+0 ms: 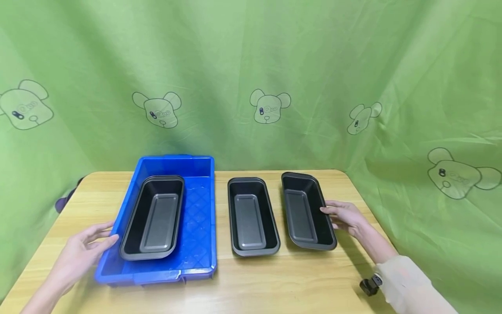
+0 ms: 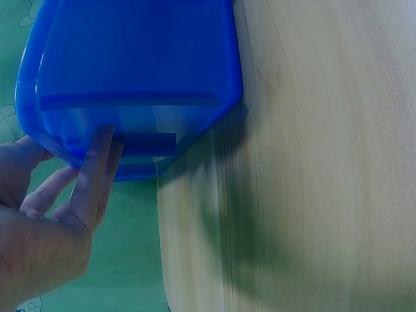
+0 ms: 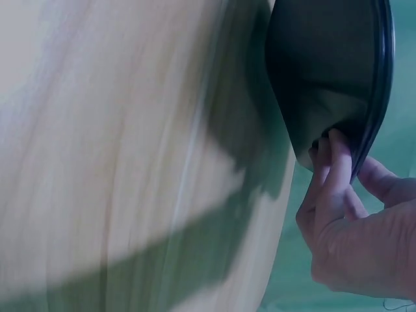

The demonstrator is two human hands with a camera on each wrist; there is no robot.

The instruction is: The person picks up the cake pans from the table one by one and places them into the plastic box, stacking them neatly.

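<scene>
right hand [image 1: 347, 218] has its grip on the right rim of the rightmost dark loaf pan [image 1: 307, 211] — fingers [image 3: 335, 169] under the lip, thumb above, pan tilted up on that side. left hand [image 1: 80, 253] lies with straight fingers [image 2: 94, 172] against the left wall of the blue bin [image 1: 196, 218], gripping nothing. a second pan [image 1: 154, 218] sits inside the bin; a third [image 1: 252, 216] rests flat between bin and tilted pan — all on the wooden worktop [image 1: 274, 283].

The place looked like a staged recording set: a wooden tabletop [image 1: 255, 279] stood before a green cartoon-bear backdrop cloth [image 1: 274, 65].
</scene>
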